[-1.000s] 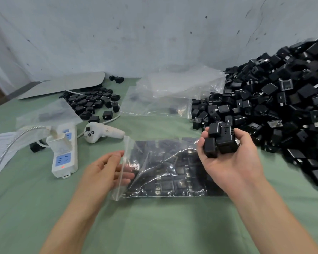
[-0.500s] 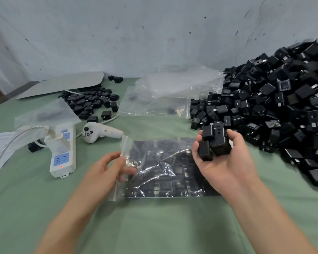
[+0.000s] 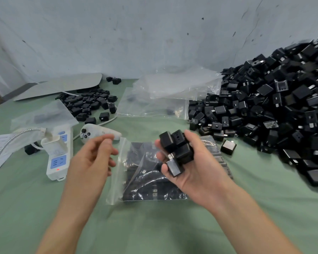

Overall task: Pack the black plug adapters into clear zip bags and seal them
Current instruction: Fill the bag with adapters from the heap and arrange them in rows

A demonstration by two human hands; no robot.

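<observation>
We see the R hand (image 3: 195,162) palm up, fingers curled round a clutch of black adapters (image 3: 176,149), held just above the clear zip bag (image 3: 145,171). The bag lies flat on the green cloth (image 3: 154,226) btwn both hands, part full of adapters, zip edge to the left. L hand (image 3: 92,158) is blurred, fingers loosely bent, gripping nothing, just beside that edge. The big adapter heap (image 3: 273,107) sits far right, a power strip (image 3: 58,154) on the left

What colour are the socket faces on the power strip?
Blue, set in the white body of the power strip, with a small red light near its end. The head view shows it.
</observation>
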